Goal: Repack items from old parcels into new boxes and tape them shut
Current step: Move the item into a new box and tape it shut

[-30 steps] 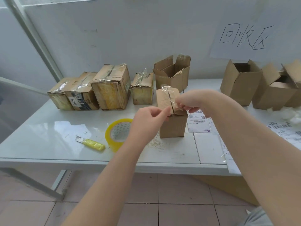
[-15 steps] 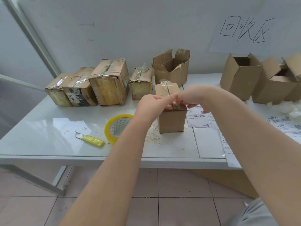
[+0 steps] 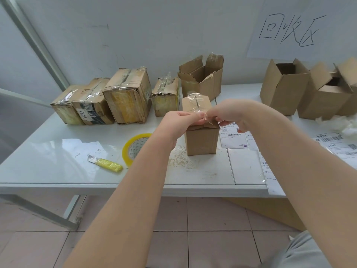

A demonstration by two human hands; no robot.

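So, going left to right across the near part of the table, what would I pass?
Yellow knife → roll of tape → small cardboard box → printed labels.

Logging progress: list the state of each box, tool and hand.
small box: upright, flaps down, taped over top
left hand: pinches tape strip
right hand: pinches tape strip
old parcels: taped shut
back box: flaps open
right boxes: flaps open
tape roll: lying on table
knife: lying on table

Tape roll (image 3: pixel 133 149) half behind L forearm; far-R box (image 3: pixel 348 105) clipped by edge
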